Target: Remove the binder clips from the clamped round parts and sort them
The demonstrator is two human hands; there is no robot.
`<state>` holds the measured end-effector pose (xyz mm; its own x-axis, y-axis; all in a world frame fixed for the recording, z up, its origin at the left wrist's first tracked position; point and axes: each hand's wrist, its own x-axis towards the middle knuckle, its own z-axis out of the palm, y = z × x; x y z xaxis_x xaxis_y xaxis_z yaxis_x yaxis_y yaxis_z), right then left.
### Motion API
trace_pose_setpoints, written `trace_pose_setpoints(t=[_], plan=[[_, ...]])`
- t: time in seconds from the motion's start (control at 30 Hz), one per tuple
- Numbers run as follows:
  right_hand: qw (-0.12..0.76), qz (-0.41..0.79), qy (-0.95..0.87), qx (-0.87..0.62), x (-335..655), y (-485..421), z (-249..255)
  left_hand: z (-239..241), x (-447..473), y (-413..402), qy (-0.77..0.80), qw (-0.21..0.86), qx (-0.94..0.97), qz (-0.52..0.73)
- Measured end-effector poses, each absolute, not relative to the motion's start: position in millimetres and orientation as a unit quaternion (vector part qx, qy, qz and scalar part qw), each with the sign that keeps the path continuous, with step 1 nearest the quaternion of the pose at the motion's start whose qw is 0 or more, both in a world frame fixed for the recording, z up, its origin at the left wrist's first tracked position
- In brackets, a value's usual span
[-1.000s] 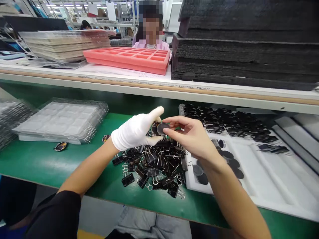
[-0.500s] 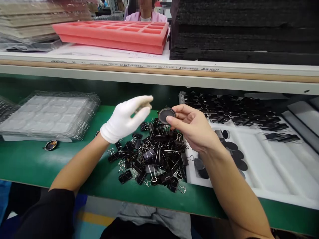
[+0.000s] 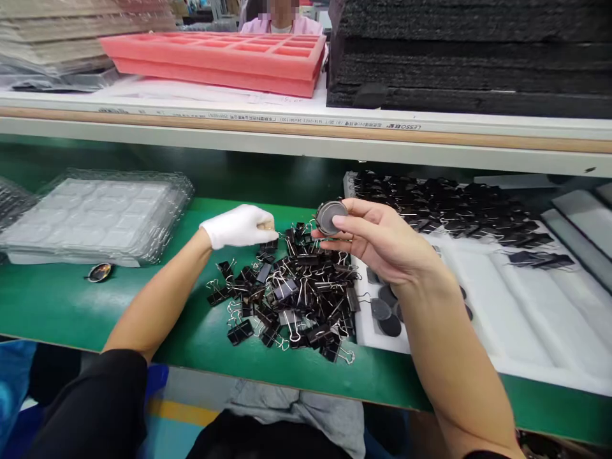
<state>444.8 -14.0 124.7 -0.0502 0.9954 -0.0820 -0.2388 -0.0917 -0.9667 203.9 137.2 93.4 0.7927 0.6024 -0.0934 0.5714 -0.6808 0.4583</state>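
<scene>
My left hand point(image 3: 241, 227), in a white glove, is at the upper left edge of a heap of black binder clips point(image 3: 287, 290). Its thumb and fingers are closed on a binder clip point(image 3: 269, 246), partly hidden below the fingertips. Bare and raised over the heap's upper right side, my right hand point(image 3: 377, 239) pinches a round dark disc point(image 3: 329, 218) with a raised rim, thumb on its face and fingers behind. Flat dark round pieces point(image 3: 389, 325) lie below my right wrist on white foam.
A white foam tray point(image 3: 502, 312) on the right bears rows of binder clips point(image 3: 444, 201). Clear plastic trays point(image 3: 95, 220) and a small round piece point(image 3: 99, 273) are on the left. A shelf edge point(image 3: 306, 137) crosses above, carrying pink foam point(image 3: 215, 67) and black foam point(image 3: 468, 57).
My left hand has come down from beside the disc to the clips and closed. My right hand has moved slightly right with the disc, which is now tilted differently.
</scene>
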Motion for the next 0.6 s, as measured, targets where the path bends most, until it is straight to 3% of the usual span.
trace_pose_setpoints(t=[0.23,0.43,0.6], plan=[[0.497,0.564,-0.496,-0.434,431.3,-12.8,116.7,119.9,217.8,79.4,0.37,0.326,0.784,0.377],[0.55,0.524,-0.511,-0.402,430.1,-16.1,116.8,128.9,212.1,64.7,0.294,0.321,0.817,0.379],[0.485,0.507,-0.575,-0.421,437.5,-24.7,128.3,131.9,207.9,71.8,0.266,0.251,0.891,0.27]])
